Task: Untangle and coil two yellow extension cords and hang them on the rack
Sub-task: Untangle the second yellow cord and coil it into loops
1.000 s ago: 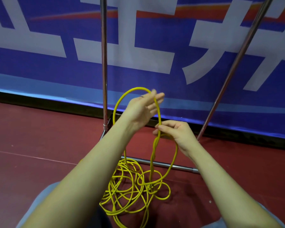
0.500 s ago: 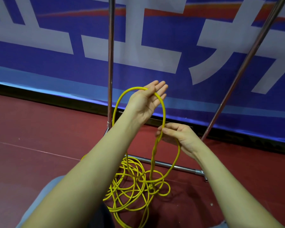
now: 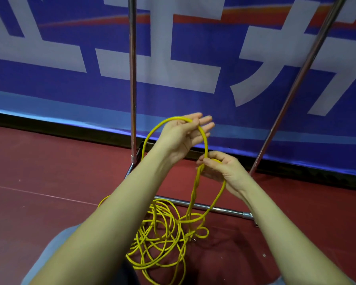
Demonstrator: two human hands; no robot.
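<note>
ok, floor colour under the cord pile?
Dark red floor, seen in the head view; the cord pile is yellow.

cord tangle on floor, before rack

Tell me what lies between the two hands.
In the head view, a curved stretch of yellow cord runs from the left hand down to the right hand.
</note>
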